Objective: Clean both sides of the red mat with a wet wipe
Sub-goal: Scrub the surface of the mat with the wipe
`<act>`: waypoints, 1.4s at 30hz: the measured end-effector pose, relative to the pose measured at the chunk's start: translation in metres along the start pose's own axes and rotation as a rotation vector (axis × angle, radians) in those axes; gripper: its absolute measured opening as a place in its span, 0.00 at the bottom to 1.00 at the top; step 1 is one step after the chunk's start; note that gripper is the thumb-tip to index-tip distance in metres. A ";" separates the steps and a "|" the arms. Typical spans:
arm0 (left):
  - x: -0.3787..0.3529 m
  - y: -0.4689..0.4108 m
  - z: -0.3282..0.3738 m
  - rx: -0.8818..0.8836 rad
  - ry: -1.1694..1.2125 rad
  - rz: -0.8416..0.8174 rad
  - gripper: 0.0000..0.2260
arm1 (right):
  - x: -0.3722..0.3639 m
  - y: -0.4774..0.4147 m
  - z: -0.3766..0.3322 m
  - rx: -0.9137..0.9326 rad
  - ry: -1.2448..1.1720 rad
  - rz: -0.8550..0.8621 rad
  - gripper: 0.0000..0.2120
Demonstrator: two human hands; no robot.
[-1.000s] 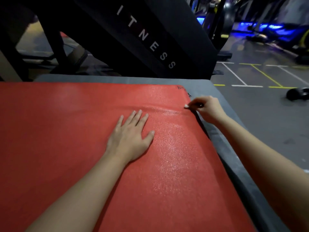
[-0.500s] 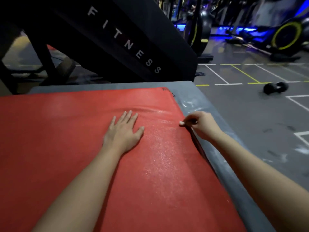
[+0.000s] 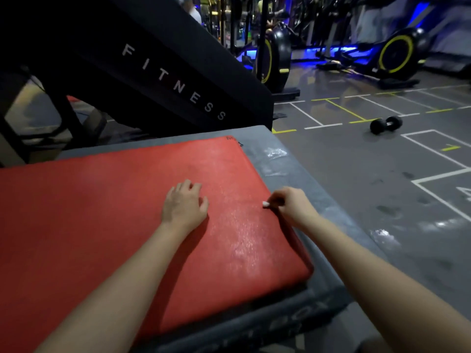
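Mat (image 3: 102, 225) lies flat on a grey box (image 3: 293, 169); its right part glistens wet. Left hand (image 3: 184, 205) rests on the mat, fingers loosely bent, holding nothing. Right hand (image 3: 293, 207) pinches the mat's right edge. Dumbbell (image 3: 386, 124) on the floor, well apart. Black panel (image 3: 178, 80) marked FITNESS behind.

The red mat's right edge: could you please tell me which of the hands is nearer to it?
Right. The right hand pinches the red mat at that very edge; the left hand rests on the mat's top surface, further in towards its middle.
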State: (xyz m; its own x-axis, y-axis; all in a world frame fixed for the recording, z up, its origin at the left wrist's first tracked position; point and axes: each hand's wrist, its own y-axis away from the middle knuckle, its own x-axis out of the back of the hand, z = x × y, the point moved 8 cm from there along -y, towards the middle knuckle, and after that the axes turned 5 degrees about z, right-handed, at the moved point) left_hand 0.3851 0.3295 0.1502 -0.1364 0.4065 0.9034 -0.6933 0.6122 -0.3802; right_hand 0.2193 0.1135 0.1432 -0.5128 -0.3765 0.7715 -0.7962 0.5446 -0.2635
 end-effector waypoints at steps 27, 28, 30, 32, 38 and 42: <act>0.008 0.197 0.163 -0.387 0.179 0.095 0.19 | 0.084 0.254 0.090 -0.364 -0.217 0.277 0.03; 0.005 0.200 0.171 -0.408 0.157 0.106 0.20 | 0.084 0.263 0.104 -0.427 -0.269 0.281 0.02; -0.004 0.205 0.180 -0.412 0.095 0.124 0.22 | 0.081 0.282 0.130 -0.523 -0.243 0.253 0.02; -0.009 0.211 0.178 -0.405 0.052 0.163 0.22 | 0.071 0.296 0.145 -0.563 -0.083 0.155 0.06; -0.015 0.216 0.175 -0.452 0.048 0.205 0.23 | 0.044 0.312 0.179 -0.625 0.201 -0.025 0.09; -0.013 0.217 0.174 -0.465 0.060 0.201 0.24 | 0.063 0.310 0.172 -0.613 0.228 0.087 0.11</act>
State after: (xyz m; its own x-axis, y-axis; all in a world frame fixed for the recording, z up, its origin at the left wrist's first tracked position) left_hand 0.1132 0.3396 0.0905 -0.1842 0.5770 0.7957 -0.2675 0.7496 -0.6055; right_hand -0.1147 0.1296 0.0103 -0.4329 -0.1804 0.8832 -0.3932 0.9194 -0.0049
